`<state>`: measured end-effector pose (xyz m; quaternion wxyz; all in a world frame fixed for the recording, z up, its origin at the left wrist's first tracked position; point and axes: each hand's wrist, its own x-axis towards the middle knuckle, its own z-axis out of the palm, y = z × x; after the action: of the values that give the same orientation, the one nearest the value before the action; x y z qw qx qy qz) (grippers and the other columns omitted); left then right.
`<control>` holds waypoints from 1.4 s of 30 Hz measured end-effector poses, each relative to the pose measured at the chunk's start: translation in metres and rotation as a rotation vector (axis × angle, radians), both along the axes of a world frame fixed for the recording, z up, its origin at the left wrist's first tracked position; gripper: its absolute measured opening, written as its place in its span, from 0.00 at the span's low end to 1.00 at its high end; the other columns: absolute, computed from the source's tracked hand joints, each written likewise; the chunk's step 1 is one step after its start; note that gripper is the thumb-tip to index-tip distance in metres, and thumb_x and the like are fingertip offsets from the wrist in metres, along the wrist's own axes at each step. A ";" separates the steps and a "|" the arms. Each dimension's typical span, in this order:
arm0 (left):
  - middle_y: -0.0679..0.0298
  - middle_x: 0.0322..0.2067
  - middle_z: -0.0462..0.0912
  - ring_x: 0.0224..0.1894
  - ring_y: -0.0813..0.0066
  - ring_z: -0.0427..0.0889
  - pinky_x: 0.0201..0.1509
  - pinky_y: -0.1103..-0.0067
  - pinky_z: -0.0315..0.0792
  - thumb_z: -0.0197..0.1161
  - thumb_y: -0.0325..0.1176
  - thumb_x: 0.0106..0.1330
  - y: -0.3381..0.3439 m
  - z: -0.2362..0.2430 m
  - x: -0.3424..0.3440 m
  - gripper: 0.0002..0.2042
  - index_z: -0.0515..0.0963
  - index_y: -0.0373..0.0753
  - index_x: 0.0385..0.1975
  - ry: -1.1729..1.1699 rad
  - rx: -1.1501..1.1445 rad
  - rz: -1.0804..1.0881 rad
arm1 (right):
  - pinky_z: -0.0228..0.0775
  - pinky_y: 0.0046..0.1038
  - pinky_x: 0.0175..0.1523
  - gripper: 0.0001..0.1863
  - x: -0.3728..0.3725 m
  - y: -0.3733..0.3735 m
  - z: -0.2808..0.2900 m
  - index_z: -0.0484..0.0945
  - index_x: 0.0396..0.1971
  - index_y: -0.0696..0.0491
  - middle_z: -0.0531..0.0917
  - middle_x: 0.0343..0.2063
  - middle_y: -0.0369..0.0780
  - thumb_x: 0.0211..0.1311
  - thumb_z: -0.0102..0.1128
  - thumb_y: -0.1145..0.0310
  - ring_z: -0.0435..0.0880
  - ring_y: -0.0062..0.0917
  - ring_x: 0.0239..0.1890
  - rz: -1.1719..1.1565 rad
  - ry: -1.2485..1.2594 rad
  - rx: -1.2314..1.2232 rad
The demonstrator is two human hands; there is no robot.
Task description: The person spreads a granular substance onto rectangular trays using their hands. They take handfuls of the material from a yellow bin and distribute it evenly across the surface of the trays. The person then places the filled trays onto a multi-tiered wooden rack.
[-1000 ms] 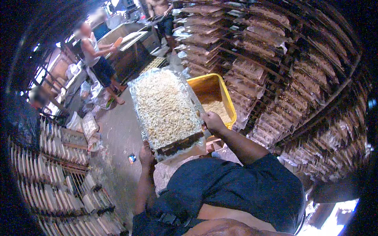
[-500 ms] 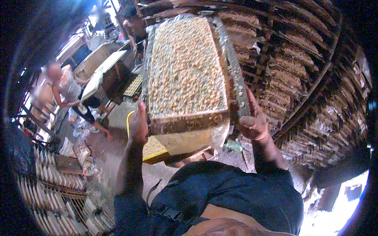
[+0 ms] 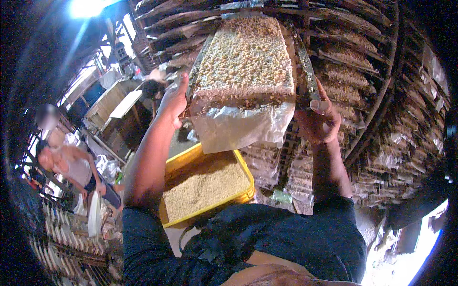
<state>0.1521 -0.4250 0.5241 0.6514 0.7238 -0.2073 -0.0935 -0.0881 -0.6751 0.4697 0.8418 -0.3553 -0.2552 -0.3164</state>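
Two hands grip one long tray (image 3: 243, 62) of pale grains: left hand (image 3: 174, 100) and right hand (image 3: 320, 119) clasp its near corners, long axis pointing far toward the racks (image 3: 372, 90).

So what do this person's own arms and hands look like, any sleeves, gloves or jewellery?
Both forearms are bare from the dark navy short sleeves down. The left hand and right hand wear no gloves. No watch, ring or bracelet shows on either. The sleeve cloth is plain, without visible markings.
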 end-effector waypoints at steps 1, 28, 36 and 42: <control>0.54 0.52 0.75 0.50 0.64 0.77 0.47 0.57 0.70 0.49 0.72 0.58 -0.002 0.002 0.013 0.46 0.65 0.31 0.60 -0.042 0.061 0.061 | 0.56 0.41 0.68 0.39 0.004 -0.003 0.003 0.59 0.63 0.61 0.70 0.59 0.47 0.45 0.55 0.72 0.69 0.38 0.61 0.016 -0.013 -0.004; 0.61 0.28 0.80 0.30 0.67 0.81 0.36 0.72 0.80 0.60 0.32 0.59 -0.111 0.014 0.133 0.08 0.74 0.36 0.33 0.130 -0.652 -0.356 | 0.71 0.47 0.54 0.16 0.144 -0.150 -0.007 0.74 0.43 0.58 0.80 0.43 0.45 0.57 0.47 0.69 0.78 0.42 0.46 0.066 -0.209 -0.058; 0.53 0.41 0.82 0.40 0.55 0.82 0.49 0.61 0.77 0.57 0.36 0.63 -0.156 0.005 0.189 0.14 0.74 0.34 0.45 0.074 -0.787 -0.335 | 0.69 0.50 0.58 0.18 0.156 -0.149 0.018 0.72 0.47 0.61 0.79 0.45 0.51 0.67 0.39 0.64 0.77 0.47 0.50 -0.180 -0.052 -0.003; 0.53 0.42 0.81 0.43 0.55 0.81 0.51 0.58 0.75 0.55 0.36 0.64 -0.188 0.004 0.211 0.14 0.74 0.35 0.45 0.087 -0.763 -0.325 | 0.73 0.45 0.57 0.15 0.175 -0.212 0.008 0.70 0.46 0.66 0.79 0.44 0.52 0.66 0.44 0.71 0.78 0.45 0.50 -1.060 0.079 -0.865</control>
<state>0.3631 -0.6127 0.5285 0.8578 0.3838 -0.3109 -0.1423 0.0871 -0.8870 0.4774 0.3643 -0.7479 -0.1193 -0.5419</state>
